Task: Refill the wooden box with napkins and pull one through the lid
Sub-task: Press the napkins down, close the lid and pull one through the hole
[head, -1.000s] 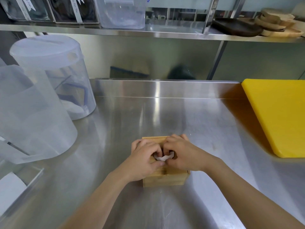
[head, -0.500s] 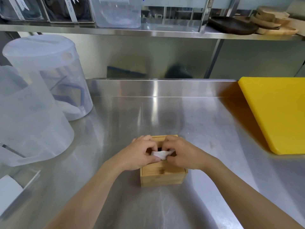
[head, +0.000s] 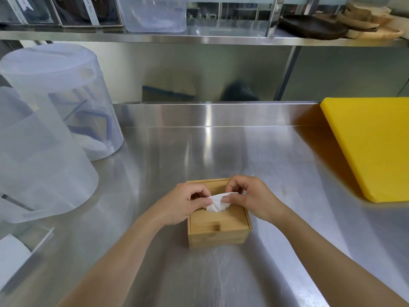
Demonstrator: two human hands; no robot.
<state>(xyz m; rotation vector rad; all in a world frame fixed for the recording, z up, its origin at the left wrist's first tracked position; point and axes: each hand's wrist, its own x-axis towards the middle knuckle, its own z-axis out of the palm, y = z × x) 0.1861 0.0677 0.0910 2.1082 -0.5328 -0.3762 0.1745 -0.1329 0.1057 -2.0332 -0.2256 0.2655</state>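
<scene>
Both hands, left (head: 188, 203) and right (head: 251, 199), are pinching the napkin (head: 218, 203) in a closed grip, apparently through the box (head: 218, 229) lid; bare surface (head: 221, 156) is lying open at 12 o'clock.

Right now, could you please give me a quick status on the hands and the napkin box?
Left hand and right hand both pinching the napkin. Napkin partly up through the lid hole of the wooden box. Lid on. Nothing in the way.
</scene>
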